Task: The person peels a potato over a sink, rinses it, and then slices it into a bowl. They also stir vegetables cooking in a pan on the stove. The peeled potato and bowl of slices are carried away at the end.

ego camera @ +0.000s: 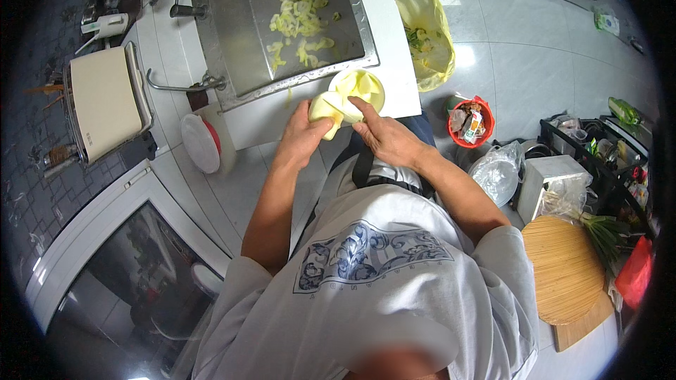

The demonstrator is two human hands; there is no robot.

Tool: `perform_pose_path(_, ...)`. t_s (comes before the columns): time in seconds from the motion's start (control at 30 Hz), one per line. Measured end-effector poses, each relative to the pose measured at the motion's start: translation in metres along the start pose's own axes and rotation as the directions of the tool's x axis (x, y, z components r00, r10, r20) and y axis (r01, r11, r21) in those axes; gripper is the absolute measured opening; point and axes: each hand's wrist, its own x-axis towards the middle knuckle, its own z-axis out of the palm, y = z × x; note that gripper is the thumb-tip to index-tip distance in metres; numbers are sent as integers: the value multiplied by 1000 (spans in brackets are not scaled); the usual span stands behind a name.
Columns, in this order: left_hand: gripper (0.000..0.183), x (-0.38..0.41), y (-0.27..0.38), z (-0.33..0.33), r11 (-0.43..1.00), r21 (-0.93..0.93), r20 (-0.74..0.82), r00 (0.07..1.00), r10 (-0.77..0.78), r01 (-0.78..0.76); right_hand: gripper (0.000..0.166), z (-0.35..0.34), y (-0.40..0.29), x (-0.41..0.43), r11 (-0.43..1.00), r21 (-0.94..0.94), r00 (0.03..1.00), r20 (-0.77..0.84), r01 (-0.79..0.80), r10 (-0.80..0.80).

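Observation:
My left hand [301, 140] grips a peeled, pale yellow-green vegetable [323, 108] above the counter's front edge, its lower end pointing towards me. Close on its right is my right hand [393, 140], index finger stretched over a pale piece and the thumb below. Whether a small blade or only vegetable lies between those fingers is hidden. Just beyond both hands, a white bowl [382, 96] holds several cut chunks of pale vegetable [364, 84]. Green-yellow peelings [298, 18] are strewn in the stainless steel sink [240, 26] behind it.
The white countertop [396, 63] borders the sink. Right of it stand a bin with a yellow liner [446, 37] and a red-rimmed bin [490, 121]. A tap [185, 87] and a cream appliance [108, 103] are at left. A round woven mat [562, 269] lies at right.

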Motion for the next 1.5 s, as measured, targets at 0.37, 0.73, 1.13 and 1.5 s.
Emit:
perform_pose_path(0.37,56,-6,10,16,788,572,-15,957,289,-229,56,16,5,14,994,-107,991,-125,27,-40)
perform_pose_path(0.73,54,-10,7,10,779,545,59,941,334,-310,58,5,9,11,931,342,990,109,-125,92)
perform_pose_path(1.13,54,-10,7,10,772,582,59,960,274,-256,57,13,21,11,915,385,989,127,-118,75)
perform_pose_path(1.5,56,-12,19,7,747,622,66,966,250,-236,60,13,20,11,966,251,998,-7,59,-59)
